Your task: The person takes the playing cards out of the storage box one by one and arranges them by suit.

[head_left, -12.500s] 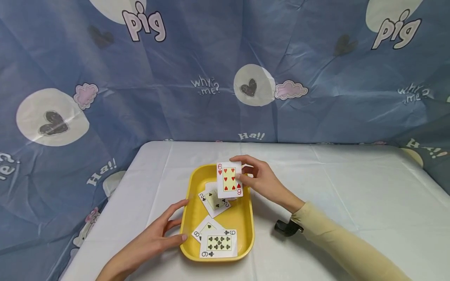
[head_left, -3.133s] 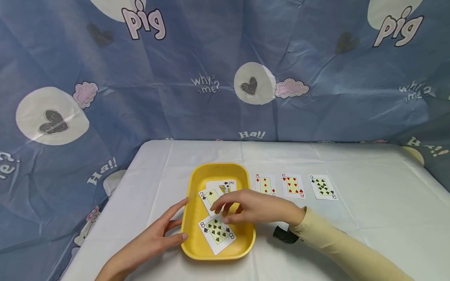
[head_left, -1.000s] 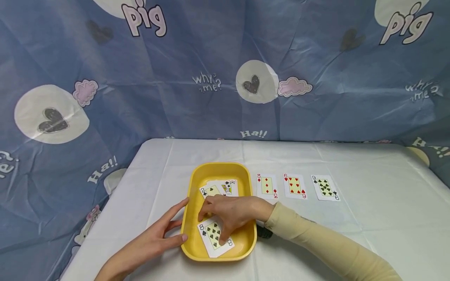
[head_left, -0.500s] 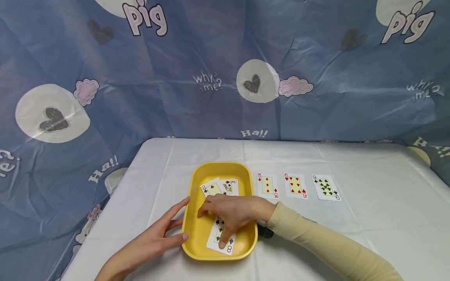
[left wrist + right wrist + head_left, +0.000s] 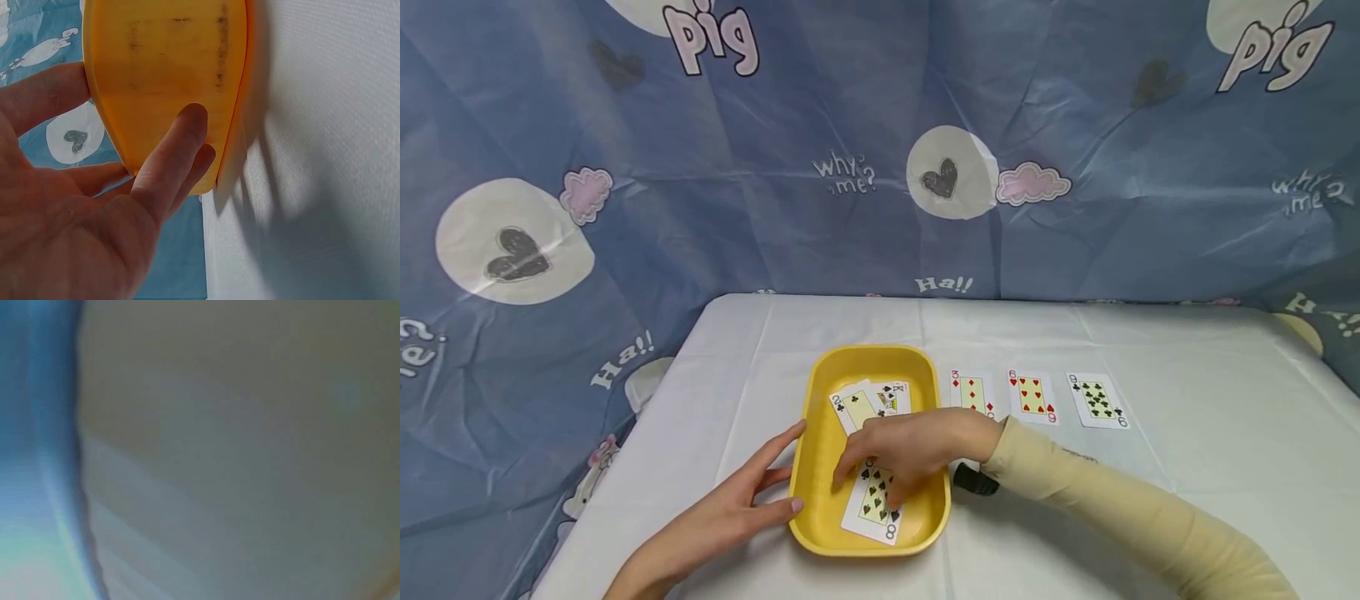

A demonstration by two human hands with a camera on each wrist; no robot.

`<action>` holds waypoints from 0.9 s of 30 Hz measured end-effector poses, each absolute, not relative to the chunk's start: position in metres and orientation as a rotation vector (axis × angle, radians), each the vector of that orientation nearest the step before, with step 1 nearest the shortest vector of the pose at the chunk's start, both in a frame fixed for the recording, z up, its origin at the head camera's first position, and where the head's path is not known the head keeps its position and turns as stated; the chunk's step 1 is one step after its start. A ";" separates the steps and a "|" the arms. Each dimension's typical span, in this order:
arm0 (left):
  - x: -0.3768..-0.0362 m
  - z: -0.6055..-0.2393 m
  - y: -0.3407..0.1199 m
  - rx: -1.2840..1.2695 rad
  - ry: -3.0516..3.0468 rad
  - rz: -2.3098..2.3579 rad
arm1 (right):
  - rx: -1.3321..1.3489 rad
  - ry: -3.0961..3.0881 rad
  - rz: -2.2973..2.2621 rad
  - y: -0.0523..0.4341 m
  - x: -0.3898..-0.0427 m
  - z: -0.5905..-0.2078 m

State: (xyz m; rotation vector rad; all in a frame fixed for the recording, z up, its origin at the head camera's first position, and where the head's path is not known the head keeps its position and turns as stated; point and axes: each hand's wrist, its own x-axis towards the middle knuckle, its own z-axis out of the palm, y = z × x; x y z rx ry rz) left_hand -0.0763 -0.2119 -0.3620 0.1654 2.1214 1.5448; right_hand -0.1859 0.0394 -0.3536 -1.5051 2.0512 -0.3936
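A yellow tray [image 5: 820,392] sits on the white table. In it lie an eight of spades [image 5: 872,510] at the near end and a two of clubs [image 5: 852,407] and a king [image 5: 892,397] at the far end. My right hand [image 5: 880,462] reaches into the tray, its fingers curled down over the eight of spades, thumb at the card's left edge. My left hand [image 5: 769,482] rests with straight fingers against the tray's left outer wall. In the left wrist view the fingers [image 5: 181,140] touch the tray's yellow wall [image 5: 169,56]. The right wrist view is a blur.
Three cards lie in a row on the table to the right of the tray: a three of diamonds [image 5: 972,392], a six of hearts [image 5: 1032,396] and a nine of clubs [image 5: 1097,400]. A blue printed cloth [image 5: 880,167] hangs behind the table.
The six of hearts and nine of clubs went from the tray to the table row. In the last second my right hand turned the eight of spades from slanted to more upright. The left hand stayed.
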 end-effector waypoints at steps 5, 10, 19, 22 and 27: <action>-0.077 -0.362 -0.212 0.157 2.120 1.543 | -1.577 2.152 -0.205 0.040 -0.181 -0.357; -0.077 -0.363 -0.211 0.144 2.124 1.539 | -1.647 2.230 -0.140 0.037 -0.179 -0.360; -0.076 -0.363 -0.211 0.166 2.139 1.537 | -1.580 2.207 -0.274 0.031 -0.179 -0.365; -0.076 -0.363 -0.212 0.175 2.133 1.540 | -1.579 2.172 -0.408 0.031 -0.182 -0.366; -0.076 -0.363 -0.212 0.190 2.123 1.551 | -1.532 2.085 -0.684 0.032 -0.188 -0.366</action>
